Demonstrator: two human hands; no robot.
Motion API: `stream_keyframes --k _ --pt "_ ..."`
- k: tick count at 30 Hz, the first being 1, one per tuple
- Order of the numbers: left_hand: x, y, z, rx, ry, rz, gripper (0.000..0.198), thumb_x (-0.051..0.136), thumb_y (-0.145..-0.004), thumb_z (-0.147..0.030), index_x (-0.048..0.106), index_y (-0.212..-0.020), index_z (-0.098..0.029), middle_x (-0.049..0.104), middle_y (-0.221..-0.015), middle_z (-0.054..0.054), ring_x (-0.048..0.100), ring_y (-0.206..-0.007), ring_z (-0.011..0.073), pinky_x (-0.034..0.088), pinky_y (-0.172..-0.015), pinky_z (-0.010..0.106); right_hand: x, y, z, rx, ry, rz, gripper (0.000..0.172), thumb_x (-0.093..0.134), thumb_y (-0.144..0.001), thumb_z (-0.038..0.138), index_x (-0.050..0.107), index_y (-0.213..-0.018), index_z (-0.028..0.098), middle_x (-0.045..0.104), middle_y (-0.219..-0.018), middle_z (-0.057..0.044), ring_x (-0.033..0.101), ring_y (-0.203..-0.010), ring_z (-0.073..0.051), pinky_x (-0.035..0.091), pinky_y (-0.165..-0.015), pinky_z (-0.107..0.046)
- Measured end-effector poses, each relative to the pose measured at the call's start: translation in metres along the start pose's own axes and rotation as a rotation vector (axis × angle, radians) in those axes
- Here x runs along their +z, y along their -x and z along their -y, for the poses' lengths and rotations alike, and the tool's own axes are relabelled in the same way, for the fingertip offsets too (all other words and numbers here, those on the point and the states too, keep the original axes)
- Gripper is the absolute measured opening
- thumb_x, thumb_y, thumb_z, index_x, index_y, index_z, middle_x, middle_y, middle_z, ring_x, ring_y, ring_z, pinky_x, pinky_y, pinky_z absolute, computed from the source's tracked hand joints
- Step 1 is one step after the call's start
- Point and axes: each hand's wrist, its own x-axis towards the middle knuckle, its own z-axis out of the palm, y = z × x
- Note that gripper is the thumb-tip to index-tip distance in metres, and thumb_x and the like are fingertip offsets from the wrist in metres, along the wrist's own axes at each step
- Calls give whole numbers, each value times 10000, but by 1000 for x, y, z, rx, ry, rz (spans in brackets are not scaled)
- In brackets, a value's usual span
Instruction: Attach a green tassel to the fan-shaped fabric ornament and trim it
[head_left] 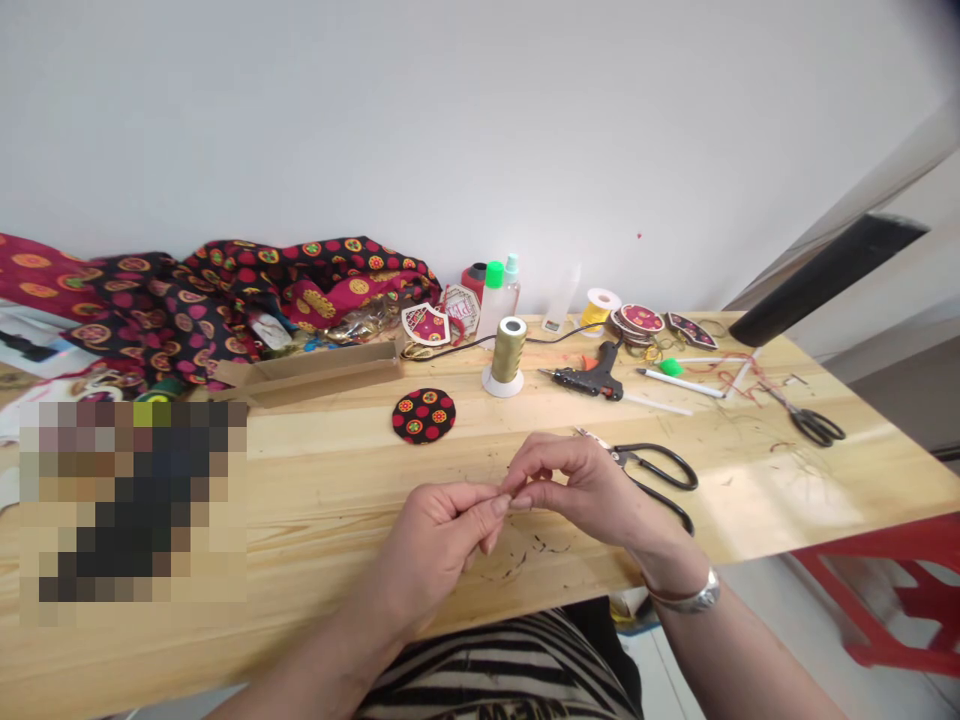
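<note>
My left hand (452, 525) and my right hand (574, 490) meet fingertip to fingertip above the front of the wooden table (315, 520). Both are closed in a pinch, and whatever lies between the fingers is too small or hidden to name. Just beyond them lies a round black fabric disc (424, 416) with red and yellow motifs. A cone of olive-gold thread (511, 355) stands upright on its white base behind my hands. Black-handled scissors (660, 470) lie partly behind my right hand and wrist. Dark thread scraps (525, 555) are scattered below my fingers.
Farther back lie a black glue gun (596, 375), a white pen (682, 382) and an open cardboard box (322, 375). Patterned cloth (225, 300) is heaped at the left. Smaller scissors (814, 422) and a black tube (832, 280) are at the right, with a red stool (870, 600) below.
</note>
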Motion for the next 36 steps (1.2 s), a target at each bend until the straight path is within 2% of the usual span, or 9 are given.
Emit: stream_keyframes --k 8,17,23,26,36 --pt "0 0 -1 -12 -47 38 342 576 -787 -430 587 -569 -167 371 -477 -55 262 -452 91 170 -453 255 -5 2 3 -44 110 60 68 653 -788 150 704 -806 192 654 -746 -2 594 -736 -118 482 -691 -250" --pt "2 0 -1 -8 3 42 339 577 -797 -416 589 -572 -163 361 -481 -56 253 -445 82 149 -445 257 -4 3 -1 -115 175 16 104 620 -814 145 698 -784 207 658 -740 -7 591 -738 -125 487 -685 -264" --pt "4 -2 -3 -9 123 53 320 611 -783 -374 582 -556 -150 377 -487 -54 249 -441 68 149 -420 238 -2 5 -2 -136 312 -15 110 587 -838 156 672 -776 191 644 -762 -16 584 -758 -131 473 -703 -262" --pt "4 -1 -4 -25 204 55 282 626 -777 -363 617 -606 -138 375 -488 -59 223 -442 62 137 -409 227 -1 5 -1 -137 364 -21 134 551 -858 142 655 -783 184 632 -764 -14 577 -745 -125 460 -698 -251" --pt "3 -1 -4 -129 410 19 242 633 -779 -357 681 -755 -121 437 -511 -36 219 -465 54 110 -422 205 1 5 -3 -133 369 -57 150 536 -853 95 631 -771 176 620 -758 -1 570 -724 -109 438 -694 -231"
